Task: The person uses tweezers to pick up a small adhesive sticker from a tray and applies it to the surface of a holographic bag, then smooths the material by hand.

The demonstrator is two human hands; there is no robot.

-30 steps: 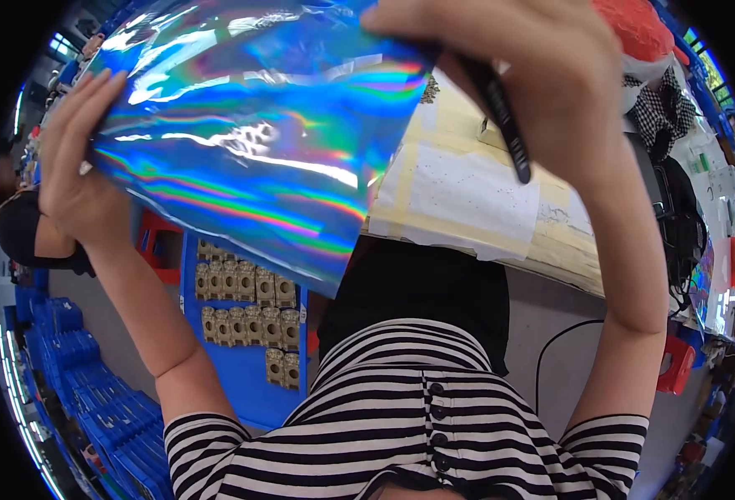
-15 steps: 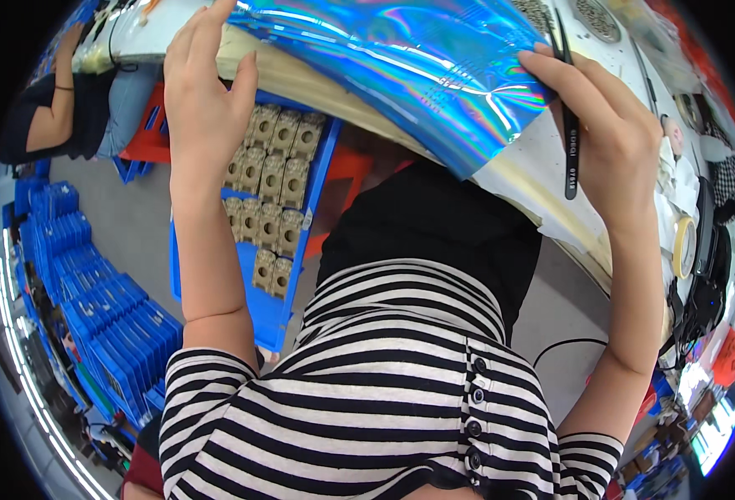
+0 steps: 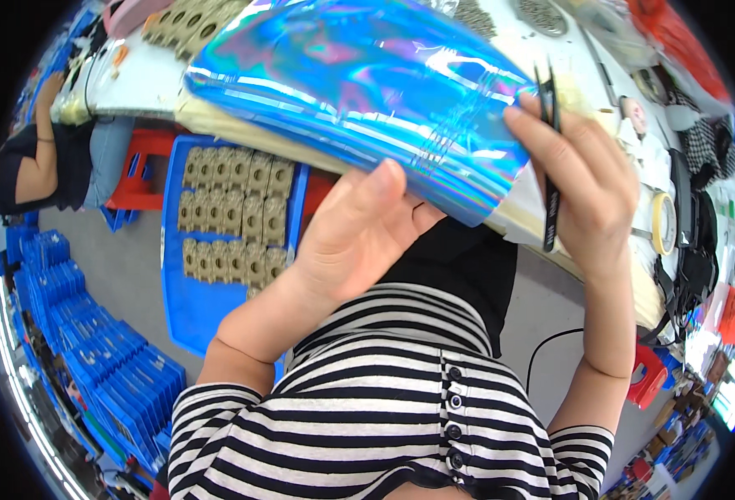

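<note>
A shiny, iridescent blue plastic sheet [image 3: 342, 75] hangs tilted over the table's near edge. My right hand [image 3: 588, 179] pinches its right side between thumb and fingers and also holds black tweezers [image 3: 549, 158], points away from me. Below the sheet's near edge, my left hand [image 3: 355, 225] is palm up with thumb and fingers apart. Its fingertips are partly hidden by the sheet's lower edge, and I cannot tell if they touch it. Left of that hand, a blue tray [image 3: 209, 312] holds rows of bronze-coloured metal parts [image 3: 226, 204].
More bronze parts [image 3: 188, 25] lie on the white table [image 3: 130, 87] at the far left. Small metal pieces fill a round dish [image 3: 542, 15]. A tape roll [image 3: 662, 222] sits at the right. Stacked blue trays [image 3: 117, 358] stand left. A person [image 3: 30, 162] sits far left.
My left hand has come down and right, from above the tray to below the sheet's near edge. The sheet, tweezers and right hand have shifted slightly lower and left in view.
</note>
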